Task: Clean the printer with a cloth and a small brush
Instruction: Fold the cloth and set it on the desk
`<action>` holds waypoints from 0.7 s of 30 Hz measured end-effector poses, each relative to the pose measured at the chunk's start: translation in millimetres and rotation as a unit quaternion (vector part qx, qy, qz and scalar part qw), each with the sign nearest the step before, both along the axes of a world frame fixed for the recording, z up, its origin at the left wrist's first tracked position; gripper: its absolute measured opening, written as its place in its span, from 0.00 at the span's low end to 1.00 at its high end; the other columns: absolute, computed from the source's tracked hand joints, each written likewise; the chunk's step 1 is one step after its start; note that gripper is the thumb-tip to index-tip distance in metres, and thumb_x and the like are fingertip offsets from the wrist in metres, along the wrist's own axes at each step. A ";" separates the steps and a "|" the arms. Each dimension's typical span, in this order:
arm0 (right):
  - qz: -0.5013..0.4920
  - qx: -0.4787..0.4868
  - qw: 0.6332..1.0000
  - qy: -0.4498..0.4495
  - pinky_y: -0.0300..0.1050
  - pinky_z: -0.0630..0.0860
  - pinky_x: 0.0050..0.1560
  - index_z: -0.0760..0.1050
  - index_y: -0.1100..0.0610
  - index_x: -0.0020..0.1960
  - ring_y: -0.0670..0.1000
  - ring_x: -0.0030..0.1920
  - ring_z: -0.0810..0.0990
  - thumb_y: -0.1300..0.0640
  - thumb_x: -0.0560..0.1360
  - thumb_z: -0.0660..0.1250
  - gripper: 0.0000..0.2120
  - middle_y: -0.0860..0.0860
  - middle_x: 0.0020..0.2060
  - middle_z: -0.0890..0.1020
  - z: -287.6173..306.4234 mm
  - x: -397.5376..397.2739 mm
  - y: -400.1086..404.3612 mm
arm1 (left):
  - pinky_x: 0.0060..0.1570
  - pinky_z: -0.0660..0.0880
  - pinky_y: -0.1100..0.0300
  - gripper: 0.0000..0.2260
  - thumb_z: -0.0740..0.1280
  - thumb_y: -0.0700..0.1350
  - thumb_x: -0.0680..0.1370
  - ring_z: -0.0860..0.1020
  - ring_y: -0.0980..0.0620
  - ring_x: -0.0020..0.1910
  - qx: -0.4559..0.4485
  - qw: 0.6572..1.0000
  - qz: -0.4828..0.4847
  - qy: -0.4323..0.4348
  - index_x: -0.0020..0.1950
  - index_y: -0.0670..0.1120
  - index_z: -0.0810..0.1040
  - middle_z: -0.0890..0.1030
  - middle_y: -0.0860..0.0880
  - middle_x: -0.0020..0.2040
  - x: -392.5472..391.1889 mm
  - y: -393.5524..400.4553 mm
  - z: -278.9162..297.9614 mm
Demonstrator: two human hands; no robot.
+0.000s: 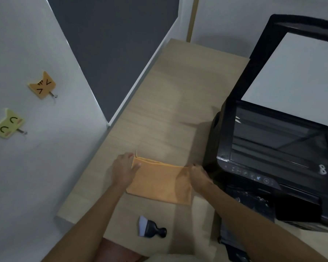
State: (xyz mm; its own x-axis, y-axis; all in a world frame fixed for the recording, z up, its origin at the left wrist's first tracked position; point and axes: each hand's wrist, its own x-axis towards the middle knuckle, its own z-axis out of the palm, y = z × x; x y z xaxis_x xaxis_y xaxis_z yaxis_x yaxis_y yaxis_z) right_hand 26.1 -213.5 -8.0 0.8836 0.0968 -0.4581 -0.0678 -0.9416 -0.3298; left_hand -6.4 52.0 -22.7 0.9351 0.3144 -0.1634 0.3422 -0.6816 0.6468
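An orange cloth [159, 182] lies folded flat on the wooden table [174, 103]. My left hand [122, 170] pinches its far left corner, thumb on top. My right hand [200, 175] grips its far right corner. A small black brush [151, 226] with pale bristles lies on the table nearer to me, untouched. The black printer [273, 148] stands to the right with its scanner lid [295, 72] raised, showing the white inner pad and the dark glass.
A white wall on the left carries two cat-shaped hooks, orange [43, 85] and green [7, 123]. A dark panel stands behind the table's far left edge. Bare tabletop stretches beyond the cloth toward the back wall.
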 end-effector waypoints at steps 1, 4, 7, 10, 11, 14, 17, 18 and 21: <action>0.024 -0.026 0.999 0.000 0.45 0.72 0.55 0.72 0.61 0.62 0.58 0.60 0.75 0.68 0.77 0.54 0.17 0.57 0.60 0.75 -2.4 0.2 0.1 | 0.53 0.74 0.50 0.19 0.70 0.51 0.70 0.77 0.42 0.52 0.037 0.999 -0.038 -0.014 0.58 0.43 0.78 0.80 0.42 0.53 -8.2 -14.9 -3.2; 0.042 -0.075 0.996 -0.009 0.47 0.72 0.57 0.71 0.60 0.64 0.57 0.63 0.73 0.69 0.78 0.53 0.18 0.57 0.63 0.71 -8.3 4.5 -1.5 | 0.51 0.75 0.52 0.19 0.62 0.55 0.68 0.78 0.47 0.50 0.022 0.971 -0.237 0.013 0.54 0.50 0.79 0.78 0.49 0.53 -41.0 -73.6 -5.0; 0.023 -0.069 0.997 0.007 0.49 0.73 0.56 0.71 0.62 0.64 0.60 0.62 0.75 0.68 0.78 0.52 0.17 0.60 0.62 0.73 -8.8 7.0 -0.2 | 0.50 0.75 0.53 0.15 0.65 0.56 0.67 0.76 0.49 0.52 0.065 0.933 -0.354 0.014 0.51 0.53 0.79 0.77 0.52 0.50 -63.4 -110.9 -16.5; 0.003 -0.033 0.999 0.038 0.48 0.74 0.52 0.74 0.64 0.57 0.61 0.57 0.78 0.68 0.77 0.55 0.13 0.63 0.58 0.78 -7.7 9.0 -4.0 | 0.43 0.76 0.54 0.08 0.65 0.55 0.69 0.75 0.53 0.47 0.091 0.941 -0.325 -0.032 0.43 0.54 0.80 0.77 0.55 0.43 -71.5 -119.7 -27.9; -0.011 -0.017 0.998 0.051 0.47 0.75 0.50 0.76 0.64 0.55 0.60 0.55 0.79 0.66 0.77 0.57 0.11 0.63 0.56 0.79 -5.3 9.5 -5.8 | 0.41 0.76 0.56 0.07 0.66 0.54 0.71 0.75 0.54 0.45 0.084 0.946 -0.310 -0.050 0.41 0.54 0.81 0.77 0.56 0.42 -74.1 -120.6 -31.0; -0.044 0.029 0.996 0.072 0.45 0.77 0.41 0.79 0.63 0.45 0.56 0.46 0.83 0.60 0.74 0.64 0.08 0.59 0.42 0.83 2.3 13.0 -7.2 | 0.40 0.74 0.62 0.06 0.66 0.52 0.74 0.75 0.58 0.43 -0.021 0.970 -0.229 -0.074 0.44 0.54 0.81 0.79 0.56 0.42 -84.2 -117.2 -29.8; -0.143 0.126 0.977 0.092 0.39 0.75 0.27 0.75 0.61 0.36 0.49 0.26 0.80 0.66 0.72 0.63 0.07 0.55 0.29 0.78 18.3 23.1 7.7 | 0.41 0.75 0.61 0.04 0.67 0.50 0.75 0.80 0.56 0.41 -0.231 0.970 -0.047 -0.056 0.46 0.53 0.80 0.83 0.53 0.40 -94.3 -108.9 -12.7; -0.171 0.166 0.967 0.094 0.40 0.76 0.24 0.74 0.60 0.36 0.49 0.24 0.79 0.67 0.72 0.63 0.07 0.55 0.28 0.78 23.6 28.1 17.2 | 0.40 0.75 0.61 0.03 0.67 0.48 0.76 0.80 0.55 0.39 -0.277 0.959 0.017 -0.056 0.46 0.52 0.80 0.83 0.51 0.39 -95.7 -105.5 -6.5; -0.196 0.277 0.933 0.121 0.49 0.82 0.30 0.73 0.59 0.38 0.54 0.26 0.80 0.66 0.72 0.65 0.06 0.56 0.30 0.79 35.6 37.7 62.8 | 0.40 0.73 0.64 0.05 0.66 0.39 0.77 0.79 0.55 0.39 -0.327 0.928 0.165 -0.067 0.45 0.48 0.79 0.82 0.47 0.38 -95.9 -86.4 6.8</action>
State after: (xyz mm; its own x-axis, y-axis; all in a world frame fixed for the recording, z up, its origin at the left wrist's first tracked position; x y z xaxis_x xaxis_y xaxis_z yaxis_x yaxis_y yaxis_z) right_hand 63.8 -150.7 27.6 0.7782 0.0683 -0.6243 -0.5070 -0.5185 -0.6886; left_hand -102.3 -34.4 -16.0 0.8308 0.4623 -0.3101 0.3494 0.0005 0.9370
